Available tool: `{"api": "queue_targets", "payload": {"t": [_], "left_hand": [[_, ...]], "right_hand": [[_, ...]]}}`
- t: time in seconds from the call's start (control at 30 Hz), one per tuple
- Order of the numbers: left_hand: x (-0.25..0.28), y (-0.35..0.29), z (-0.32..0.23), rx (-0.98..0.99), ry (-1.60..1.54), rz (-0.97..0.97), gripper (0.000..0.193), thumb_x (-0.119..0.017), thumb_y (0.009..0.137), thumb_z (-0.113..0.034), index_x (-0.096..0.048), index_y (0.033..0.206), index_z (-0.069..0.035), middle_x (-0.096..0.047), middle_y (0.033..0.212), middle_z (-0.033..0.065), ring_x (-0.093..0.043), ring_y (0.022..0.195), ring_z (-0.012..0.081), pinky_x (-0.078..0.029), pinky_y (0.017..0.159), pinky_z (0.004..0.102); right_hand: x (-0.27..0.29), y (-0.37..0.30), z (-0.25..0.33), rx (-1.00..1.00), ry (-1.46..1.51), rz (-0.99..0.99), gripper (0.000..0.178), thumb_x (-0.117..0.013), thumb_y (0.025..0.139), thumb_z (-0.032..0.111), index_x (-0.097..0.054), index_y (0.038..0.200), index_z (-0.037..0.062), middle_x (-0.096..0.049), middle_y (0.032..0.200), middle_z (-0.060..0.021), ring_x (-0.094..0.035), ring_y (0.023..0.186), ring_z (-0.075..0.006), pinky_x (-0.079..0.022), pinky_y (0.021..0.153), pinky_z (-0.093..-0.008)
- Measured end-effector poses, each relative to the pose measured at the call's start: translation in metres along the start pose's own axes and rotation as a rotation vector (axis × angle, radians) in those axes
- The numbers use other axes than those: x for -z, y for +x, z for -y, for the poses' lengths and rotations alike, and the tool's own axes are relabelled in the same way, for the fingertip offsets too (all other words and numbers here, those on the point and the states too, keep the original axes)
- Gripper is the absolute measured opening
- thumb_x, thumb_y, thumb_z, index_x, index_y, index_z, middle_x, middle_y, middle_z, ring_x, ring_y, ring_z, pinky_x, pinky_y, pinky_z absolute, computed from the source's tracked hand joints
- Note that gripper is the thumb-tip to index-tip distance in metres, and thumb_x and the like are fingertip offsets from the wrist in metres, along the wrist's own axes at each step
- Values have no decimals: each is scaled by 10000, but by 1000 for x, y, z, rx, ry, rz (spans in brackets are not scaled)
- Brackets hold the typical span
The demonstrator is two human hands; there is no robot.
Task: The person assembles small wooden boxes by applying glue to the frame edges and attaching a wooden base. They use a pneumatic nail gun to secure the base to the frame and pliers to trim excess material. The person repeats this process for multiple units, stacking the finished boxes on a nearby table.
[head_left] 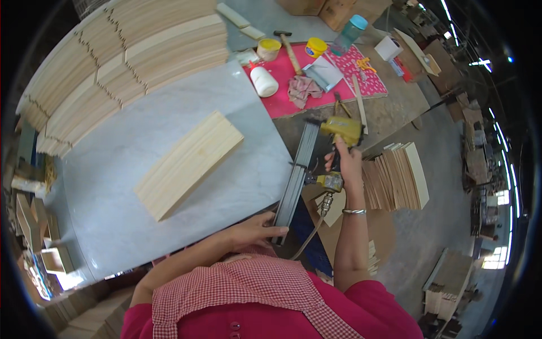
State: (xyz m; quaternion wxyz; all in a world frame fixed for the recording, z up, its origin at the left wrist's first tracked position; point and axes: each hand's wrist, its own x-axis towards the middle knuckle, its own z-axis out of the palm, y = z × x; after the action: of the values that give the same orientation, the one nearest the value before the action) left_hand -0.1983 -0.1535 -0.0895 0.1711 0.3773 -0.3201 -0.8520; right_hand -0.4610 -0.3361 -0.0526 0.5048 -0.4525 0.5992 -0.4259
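My right hand (348, 161) is wrapped around the black handle of a yellow air nail gun (345, 129), held up off the table's right edge. The gun's long grey magazine (300, 175) slants down toward my body. At the magazine's lower end my left hand (261, 230) grips it, the thumb and fingers on either side. An air hose (309, 242) hangs from a metal coupling below the handle. On the pale table (113, 186), left of the gun, lies a light wooden piece (189, 164), long and rectangular, touched by neither hand.
Stacked wooden boards (141, 56) cover the table's far left. At the far right, a pink cloth (276, 107) bears a white glue bottle (263, 82), a hammer (292, 53), a rag (304, 91) and pliers (341, 104). More thin boards (398, 178) stand right of my right hand.
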Motion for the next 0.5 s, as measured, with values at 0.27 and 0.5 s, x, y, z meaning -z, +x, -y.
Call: {"api": "queue_targets", "payload": {"t": [0.27, 0.5], "left_hand": [[18, -9, -16, 40, -270, 157, 580, -658, 1015, -398, -471, 1390, 3, -579, 1271, 145, -611, 1173, 240, -524, 1049, 394], [29, -15, -31, 102, -335, 299, 746, -620, 1033, -388, -303, 1581, 5, -501, 1510, 170, -520, 1381, 256, -396, 1190, 390]], "right_hand": [[35, 63, -12, 222, -1017, -83, 661, -595, 998, 512, -655, 728, -88, -654, 750, -303, -687, 789, -459, -520, 728, -500], [-29, 221, 33, 819, -791, -131, 161, -678, 914, 160, -689, 915, 0, -691, 861, -234, -686, 808, -408, -536, 724, -470]]}}
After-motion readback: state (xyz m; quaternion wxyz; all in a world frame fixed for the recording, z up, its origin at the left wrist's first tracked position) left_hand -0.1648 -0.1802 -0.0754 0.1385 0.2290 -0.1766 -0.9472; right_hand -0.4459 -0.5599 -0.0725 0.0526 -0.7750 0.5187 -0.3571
